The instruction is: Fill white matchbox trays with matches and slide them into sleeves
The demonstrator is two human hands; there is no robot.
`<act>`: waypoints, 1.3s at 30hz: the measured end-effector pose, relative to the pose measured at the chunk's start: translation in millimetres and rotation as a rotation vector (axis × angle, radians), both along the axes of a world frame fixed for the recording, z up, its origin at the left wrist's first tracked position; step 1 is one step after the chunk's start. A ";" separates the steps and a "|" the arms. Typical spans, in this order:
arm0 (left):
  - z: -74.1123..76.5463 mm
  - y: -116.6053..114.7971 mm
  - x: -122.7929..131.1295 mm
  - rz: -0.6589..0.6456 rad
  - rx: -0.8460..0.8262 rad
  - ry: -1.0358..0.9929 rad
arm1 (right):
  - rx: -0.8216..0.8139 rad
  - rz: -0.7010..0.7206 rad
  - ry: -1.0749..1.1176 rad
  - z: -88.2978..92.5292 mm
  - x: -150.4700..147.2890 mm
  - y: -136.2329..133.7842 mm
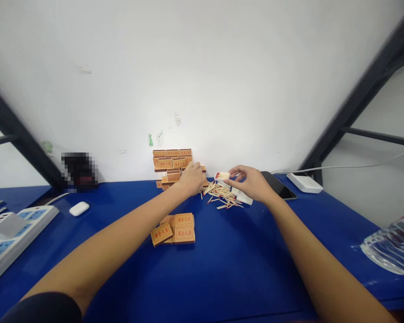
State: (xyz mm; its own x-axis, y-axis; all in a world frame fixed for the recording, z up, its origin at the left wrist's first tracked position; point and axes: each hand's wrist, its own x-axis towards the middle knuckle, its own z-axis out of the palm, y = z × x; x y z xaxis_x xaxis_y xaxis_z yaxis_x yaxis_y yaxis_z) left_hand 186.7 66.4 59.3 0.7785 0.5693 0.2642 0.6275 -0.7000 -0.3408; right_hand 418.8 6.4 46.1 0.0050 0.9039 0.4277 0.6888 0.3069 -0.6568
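My left hand [192, 178] is stretched far forward, fingers curled on the stacked pile of orange matchboxes [171, 162] against the white wall. My right hand [252, 183] pinches an open matchbox tray [221, 176] filled with red-tipped matches, holding it just above a loose heap of matches [223, 196] on the blue table [229, 260]. A white tray or box [244, 198] lies under my right hand. Nearer to me, a small group of closed orange matchboxes [175, 229] lies flat on the table.
A dark phone [280, 185] and a white adapter [304, 182] with a cable lie at the back right. Crumpled clear plastic [390, 247] sits at the right edge. A white power strip [10, 233] and a white mouse [78, 208] are on the left.
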 end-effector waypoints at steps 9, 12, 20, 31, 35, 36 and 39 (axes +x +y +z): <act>4.6 -53.5 -92.8 0.033 -0.134 -0.299 | -0.051 0.222 0.207 17.0 -28.4 -18.7; -6.5 -74.3 -133.1 0.059 -0.244 -0.487 | -0.111 0.312 0.310 12.6 -61.1 -31.8; -37.6 -93.6 -171.7 0.082 -0.372 -0.761 | -0.129 0.375 0.312 -16.1 -120.1 -49.8; -41.0 -104.3 -171.0 0.030 -0.227 -0.741 | -0.112 0.362 0.266 -11.9 -126.8 -60.7; -38.7 -106.3 -169.9 0.023 -0.253 -0.728 | -0.169 0.391 0.238 -10.2 -124.5 -60.8; -38.4 -106.2 -170.0 0.022 -0.260 -0.721 | -0.186 0.401 0.230 -10.2 -123.4 -60.4; -37.7 -105.3 -170.8 0.030 -0.279 -0.716 | -0.228 0.442 0.214 -10.5 -120.8 -58.9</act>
